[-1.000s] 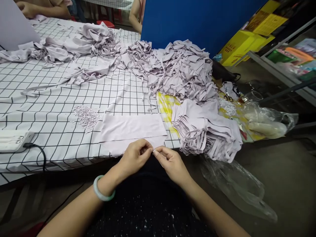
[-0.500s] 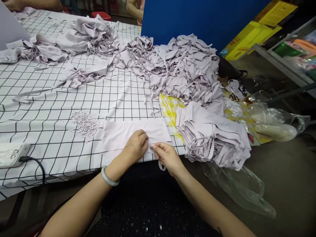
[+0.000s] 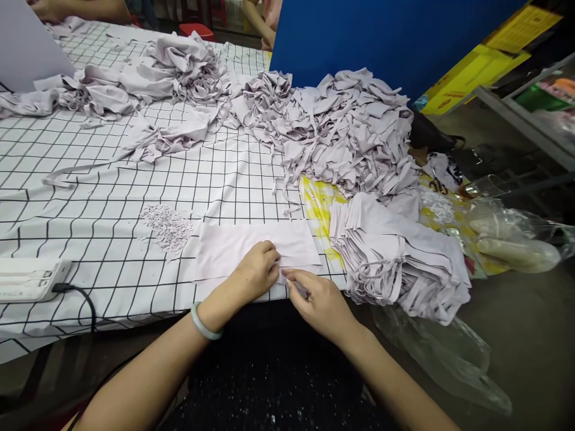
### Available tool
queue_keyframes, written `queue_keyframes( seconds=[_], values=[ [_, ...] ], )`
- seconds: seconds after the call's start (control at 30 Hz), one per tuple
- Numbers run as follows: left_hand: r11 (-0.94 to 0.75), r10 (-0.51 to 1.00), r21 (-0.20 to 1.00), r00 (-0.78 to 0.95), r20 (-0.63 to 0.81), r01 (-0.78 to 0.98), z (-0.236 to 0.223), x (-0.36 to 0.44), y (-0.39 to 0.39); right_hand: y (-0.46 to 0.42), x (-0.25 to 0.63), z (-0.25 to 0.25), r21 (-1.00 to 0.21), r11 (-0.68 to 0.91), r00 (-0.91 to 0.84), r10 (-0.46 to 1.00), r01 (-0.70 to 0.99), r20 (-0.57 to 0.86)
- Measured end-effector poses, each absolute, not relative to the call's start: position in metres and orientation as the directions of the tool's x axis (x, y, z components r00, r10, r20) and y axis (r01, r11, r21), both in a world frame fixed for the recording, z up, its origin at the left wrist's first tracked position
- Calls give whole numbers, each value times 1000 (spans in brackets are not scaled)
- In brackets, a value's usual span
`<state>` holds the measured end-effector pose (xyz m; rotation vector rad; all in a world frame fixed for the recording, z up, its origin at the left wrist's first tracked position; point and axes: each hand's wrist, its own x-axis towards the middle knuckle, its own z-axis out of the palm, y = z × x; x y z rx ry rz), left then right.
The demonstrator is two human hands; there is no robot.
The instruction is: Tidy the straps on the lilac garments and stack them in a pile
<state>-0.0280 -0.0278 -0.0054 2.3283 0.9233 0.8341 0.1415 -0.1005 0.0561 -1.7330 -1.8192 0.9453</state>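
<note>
A pale pink-grey cloth piece (image 3: 238, 242) lies flat at the table's front edge. My left hand (image 3: 259, 269) rests on its lower right part, fingers curled and pinching the fabric near the edge. Close beside it, my right hand (image 3: 321, 299) has thumb and forefinger brought together at the cloth's front edge. Something small and whitish shows at those fingertips, too small to name. Left of the cloth is a heap of tiny pale pieces (image 3: 167, 230). To the right sits a stack of similar cloth pieces with strap loops (image 3: 399, 251).
A big pile of loose cloth (image 3: 350, 131) spreads behind, against a blue board (image 3: 350, 36). A white power bank (image 3: 31, 280) with a black cable lies at left. Scissors (image 3: 438, 185) and clear plastic bags (image 3: 516, 239) are at right. Another person's arm (image 3: 260, 24) shows at the back.
The view has shifted, so everything sits further right and slightly lower. My right hand has turned, its fingers now lying more across the cloth edge; the strap loop below it no longer shows.
</note>
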Motion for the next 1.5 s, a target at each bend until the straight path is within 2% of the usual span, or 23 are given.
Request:
queue_keyframes(
  seconds=[0.1, 0.23, 0.3, 0.37, 0.47, 0.57, 0.77, 0.97, 1.17, 1.37, 1.5],
  values=[
    [-660, 710, 633, 611, 349, 404, -3, -30, -29, -104, 143, 57, -704, 21, -77, 996, 710, -48],
    [-625, 753, 642, 560, 345, 444, -4, -26, -26, -95, 140, 55, -768, -52, 55, 998, 639, -21],
    [-569, 795, 684, 519, 315, 456, -2, -25, -24, -88, 133, 53, -839, -165, 124, 985, 518, -117],
    [-501, 828, 738, 498, 257, 453, 2, -25, -22, -82, 126, 50, -887, -348, 132, 937, 303, -322],
    [-418, 847, 794, 504, 166, 441, 10, -27, -19, -73, 117, 46, -816, -576, 72, 813, -40, -578],
    [-393, 846, 809, 517, 132, 436, 14, -28, -18, -67, 114, 44, -750, -634, 63, 755, -188, -653],
    [-392, 841, 820, 524, 135, 417, 14, -28, -19, -61, 113, 47, -698, -681, 47, 707, -224, -705],
    [-392, 836, 828, 530, 139, 401, 13, -29, -19, -59, 114, 48, -700, -662, 112, 700, -268, -705],
    [-381, 833, 847, 536, 139, 371, 12, -31, -19, -57, 115, 50, -666, -691, 99, 669, -281, -736],
    [-368, 860, 872, 474, 188, 323, 9, -30, -22, -51, 121, 49, -682, -652, 210, 654, -333, -727],
    [-339, 884, 878, 435, 174, 339, 11, -27, -23, -55, 124, 51, -703, -642, 195, 680, -308, -707]
  ],
)
